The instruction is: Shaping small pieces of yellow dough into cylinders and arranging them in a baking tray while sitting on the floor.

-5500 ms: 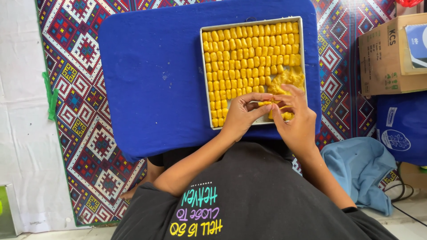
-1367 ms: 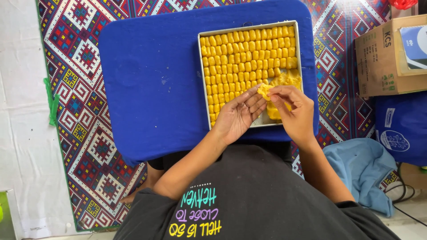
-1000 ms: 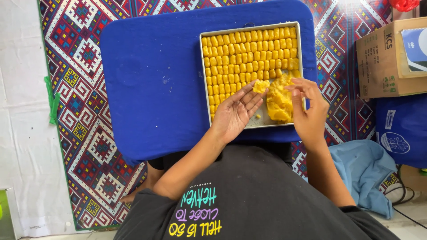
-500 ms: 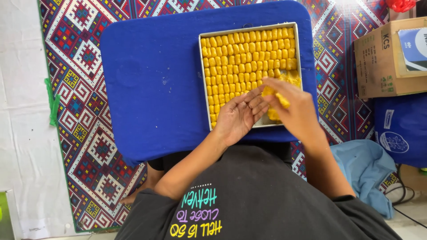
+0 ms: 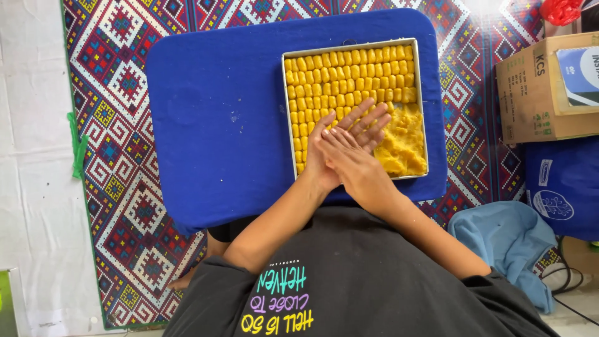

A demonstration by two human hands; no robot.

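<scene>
A metal tray (image 5: pixel 288 112) sits on the right part of a low blue table (image 5: pixel 218 118). Rows of small yellow dough rolls (image 5: pixel 349 75) fill most of it, and a lump of unshaped yellow dough (image 5: pixel 405 143) lies in its near right corner. Both my hands are over the tray's near side. My left hand (image 5: pixel 365 122) is flat with its fingers spread toward the far right. My right hand (image 5: pixel 355 168) lies palm-down across the left palm. The small dough piece between the palms is hidden.
A patterned red, blue and white mat (image 5: pixel 118 125) lies under the table. At the right are a cardboard box (image 5: pixel 543 87), a dark blue bag (image 5: pixel 561 187) and a light blue cloth (image 5: pixel 505 243). A green strip (image 5: pixel 78 146) lies at the mat's left edge.
My left hand took a small piece from the dough lump onto its palm. My right hand then came over and now presses flat on the left palm, covering the piece.
</scene>
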